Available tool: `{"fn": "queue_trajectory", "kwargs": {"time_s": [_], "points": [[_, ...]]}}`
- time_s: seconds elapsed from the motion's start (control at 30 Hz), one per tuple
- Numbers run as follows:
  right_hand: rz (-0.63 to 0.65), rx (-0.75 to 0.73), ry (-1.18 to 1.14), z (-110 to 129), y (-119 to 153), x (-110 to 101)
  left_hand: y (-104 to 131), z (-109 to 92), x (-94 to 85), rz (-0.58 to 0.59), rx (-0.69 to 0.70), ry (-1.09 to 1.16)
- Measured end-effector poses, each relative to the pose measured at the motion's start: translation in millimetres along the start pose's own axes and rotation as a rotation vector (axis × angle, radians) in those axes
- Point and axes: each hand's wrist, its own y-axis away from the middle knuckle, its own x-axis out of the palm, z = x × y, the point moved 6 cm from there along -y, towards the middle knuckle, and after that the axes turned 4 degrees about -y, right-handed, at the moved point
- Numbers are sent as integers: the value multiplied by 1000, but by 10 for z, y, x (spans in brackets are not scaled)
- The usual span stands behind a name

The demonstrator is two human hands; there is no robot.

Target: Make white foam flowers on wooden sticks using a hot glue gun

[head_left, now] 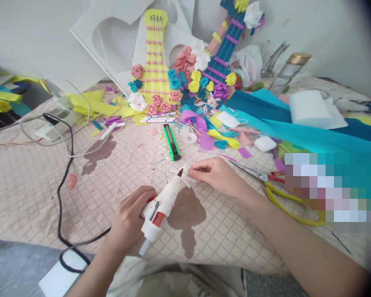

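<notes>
With left fingers [146, 191] wrapping the glue gun [163, 202], hold the nozzle [180, 173] clear of right fingers [201, 166] pinching the white piece [186, 177].

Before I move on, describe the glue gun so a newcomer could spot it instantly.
Over the checked tablecloth, find the left hand. It holds the white glue gun, pointed towards the right hand. Its dark tip and orange panel distinguish it from the green cutter.

Left hand [131, 214] grips white glue gun [166, 198]; right hand [218, 175] pinches small white piece [187, 176] near brown nozzle [180, 172]; green cutter [172, 142] beyond.
</notes>
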Motion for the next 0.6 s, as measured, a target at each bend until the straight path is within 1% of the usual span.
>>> {"fn": "queue_trajectory", "kwargs": {"time_s": [0.2,0.23,0.3,0.4,0.43,0.47,0.53,0.57,0.6], "points": [[-4,15,-11,-5,5,-3,18,20,-88,-64,-90,69],[-4,16,-15,-4,3,-4,20,35,-111,-80,-127,69],[-4,13,-24,2,-1,-8,24,108,-171,-119,-249,51],[-21,-1,-23,14,-7,-26,47,363,-279,-158,-558,56],[-25,-7,-16,18,-7,-31,54,475,-315,-166,-665,92],[-27,-11,-8,21,-8,-35,48,585,-359,-191,-736,144],[-27,-17,6,25,-7,-39,-18,797,-431,-208,-766,258],[-28,-17,10,25,-7,-41,-65,903,-466,-190,-753,250],[-29,-16,8,23,-6,-43,-124,993,-506,-163,-704,182]]}}
